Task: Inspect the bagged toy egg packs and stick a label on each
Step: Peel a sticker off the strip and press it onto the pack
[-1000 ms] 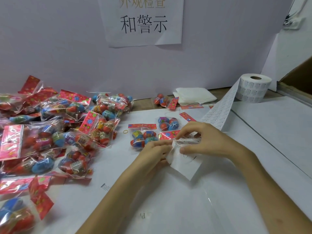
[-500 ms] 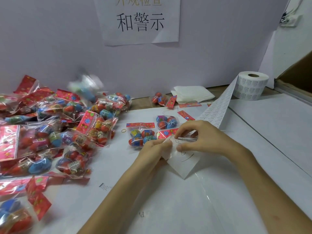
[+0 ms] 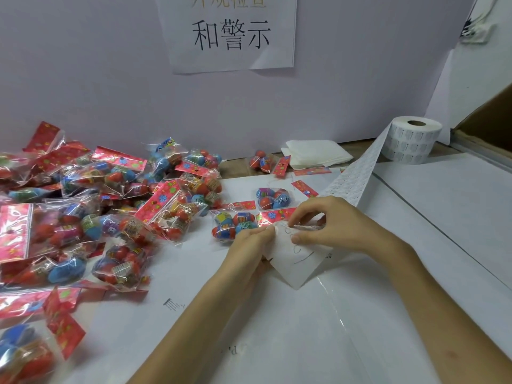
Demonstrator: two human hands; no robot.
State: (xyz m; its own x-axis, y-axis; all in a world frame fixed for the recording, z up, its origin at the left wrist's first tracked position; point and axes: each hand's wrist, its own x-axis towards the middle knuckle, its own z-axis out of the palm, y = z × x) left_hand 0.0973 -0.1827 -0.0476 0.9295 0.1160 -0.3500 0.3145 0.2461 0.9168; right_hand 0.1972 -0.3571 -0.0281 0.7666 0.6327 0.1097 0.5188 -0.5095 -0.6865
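Observation:
A white label strip [image 3: 352,178] runs from the roll [image 3: 415,139] at the back right down to my hands. My left hand [image 3: 249,245] pinches the strip's loose end [image 3: 293,261] at its left edge. My right hand [image 3: 332,225] pinches the strip from above, thumb and fingertips curled on it. Just beyond my hands lie two bagged egg packs, one [image 3: 234,224] touching my left fingers and one [image 3: 273,199] behind it. A big heap of bagged egg packs [image 3: 97,212] with red headers fills the left side.
A single egg pack [image 3: 267,162] and a folded white cloth [image 3: 315,155] lie by the back wall. Loose red header cards [image 3: 304,188] sit near the strip. A cardboard box edge [image 3: 487,128] stands at far right. White paper [image 3: 304,328] covers the table.
An egg pack that was blurred in the air over the heap half a second ago now rests on the pile's back. My hands stay on the strip, hardly moved.

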